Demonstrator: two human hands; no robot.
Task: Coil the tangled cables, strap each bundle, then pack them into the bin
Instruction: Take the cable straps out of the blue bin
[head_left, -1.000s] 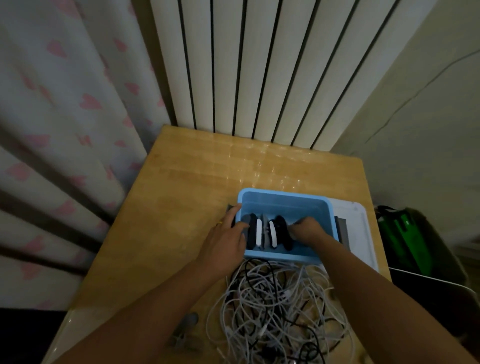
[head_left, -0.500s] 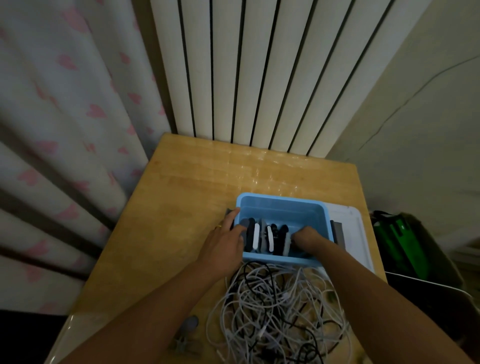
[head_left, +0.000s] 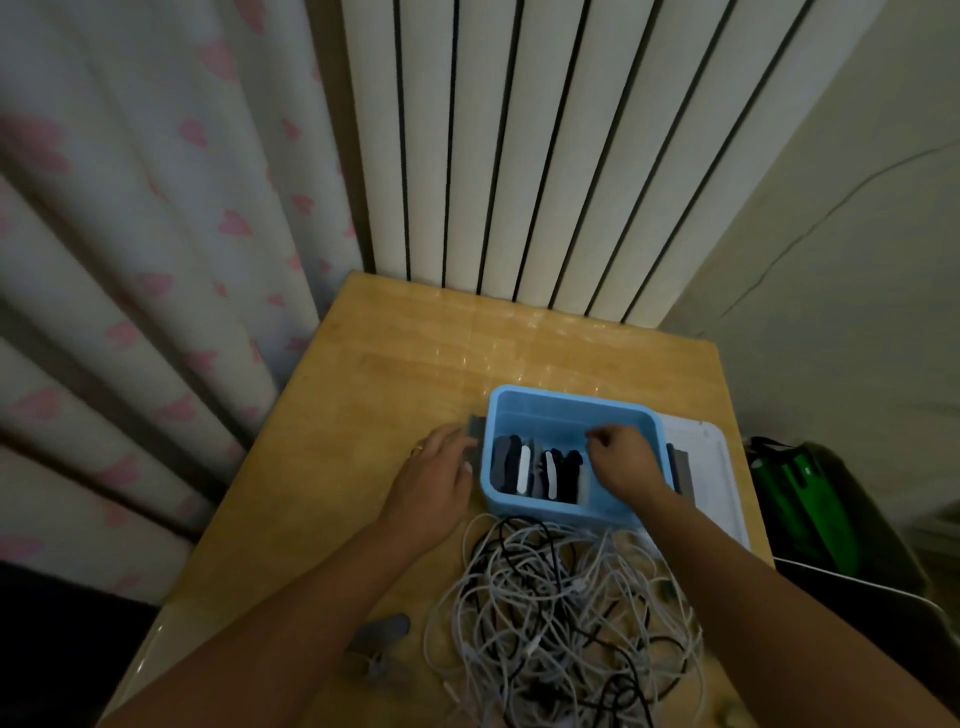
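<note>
You look to be fetching a strap from the blue bin (head_left: 574, 415) before any coiling starts, since the tangled cables (head_left: 561, 613) lie in one loose heap on the tabletop (head_left: 374, 374) just in front of the bin, none of them bundled. To do this well, lift out one strap only, and keep the bin from sliding while you pull. The straps (head_left: 535, 470), dark and white, stand on edge in a row in the near half of the bin, so draw the end one straight up rather than sideways, or its neighbours will likely tip over. Your left hand (head_left: 434, 480) lies just beside the bin's left wall, fingers fairly straight, with the fingertips at a small grey piece (head_left: 475, 431) that sticks out there; its grip is spread and holds nothing. Your right hand (head_left: 623, 460) is inside the bin at the right end of the row, fingers curled in as if pinching something small; what it grasps, if anything, is too dim to tell.
</note>
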